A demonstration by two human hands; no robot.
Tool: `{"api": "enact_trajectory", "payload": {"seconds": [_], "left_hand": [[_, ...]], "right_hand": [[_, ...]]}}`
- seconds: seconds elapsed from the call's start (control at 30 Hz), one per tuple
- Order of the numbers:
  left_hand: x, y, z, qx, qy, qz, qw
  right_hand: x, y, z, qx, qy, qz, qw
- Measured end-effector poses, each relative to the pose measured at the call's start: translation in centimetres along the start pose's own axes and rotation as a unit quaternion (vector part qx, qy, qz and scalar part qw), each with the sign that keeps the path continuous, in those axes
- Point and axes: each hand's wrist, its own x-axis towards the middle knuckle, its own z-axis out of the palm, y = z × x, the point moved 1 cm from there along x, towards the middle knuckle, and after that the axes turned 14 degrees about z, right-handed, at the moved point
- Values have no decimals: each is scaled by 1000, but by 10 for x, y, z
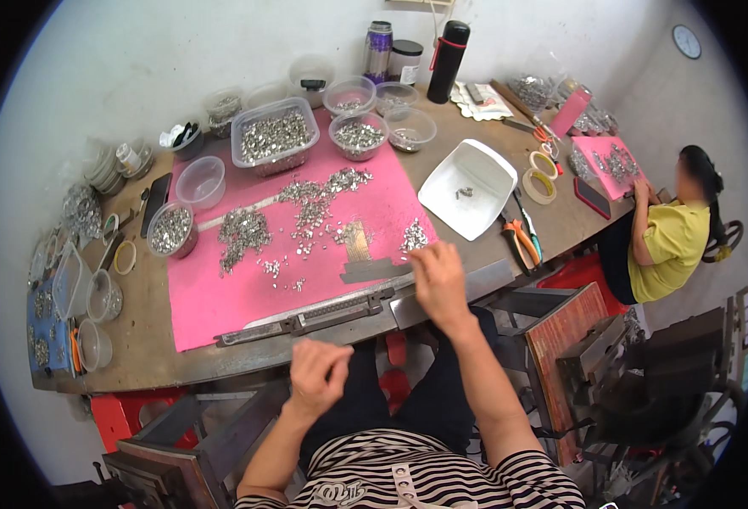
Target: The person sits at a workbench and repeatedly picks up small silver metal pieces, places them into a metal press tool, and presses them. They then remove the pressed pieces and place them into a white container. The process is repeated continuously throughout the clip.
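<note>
In the head view, a pink sheet (pixel 382 191) covers the middle of the table (pixel 141 314). A ridged metal bar (pixel 340 312) lies along its near edge, between the person's body and the loose metal pieces (pixel 245 233), which are heaped across the sheet. A grey strip (pixel 365 273) lies flat near the right hand (pixel 438 284). That hand is just beside a small pile (pixel 413 237) of pieces, fingers bent and bunched; I cannot tell whether they pinch anything. The left hand (pixel 320 373) hangs in front of the table edge, fingers curled; whether they hold something I cannot tell.

To the right lie orange-handled pliers (pixel 522 244) and tape rolls (pixel 539 187); farther off sits a co-worker (pixel 667 250).

A white tray (pixel 486 165) holds a few pieces. A rectangular tub (pixel 293 159) is heaped with them, as are a round bowl (pixel 359 156) beside it and a left-hand bowl (pixel 181 249).
</note>
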Motion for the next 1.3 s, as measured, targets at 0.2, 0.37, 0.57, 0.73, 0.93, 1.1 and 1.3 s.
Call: {"api": "enact_trajectory", "payload": {"seconds": [0.2, 0.37, 0.57, 0.73, 0.93, 1.1, 1.3], "left_hand": [[16, -35, -20, 166, -65, -78, 981], [-1, -49, -31, 202, -104, -97, 969], [-5, -56, -23, 176, -93, -100, 975], [-8, -56, -16, 182, -79, -95, 976], [-5, -55, -18, 184, -79, -93, 975], [-3, -54, -18, 179, -67, -94, 977], [-4, -53, -17, 178, -60, -99, 977]], "right_hand": [[4, 24, 19, -52, -76, -31, 995], [9, 31, 31, -107, -91, -76, 987], [14, 36, 30, -113, -133, -55, 983], [18, 31, 24, -94, -149, -47, 983], [6, 14, 15, 49, -182, 60, 980], [-29, -22, 22, 167, -151, 6, 974], [-44, -21, 39, 150, -111, 7, 982]]}}
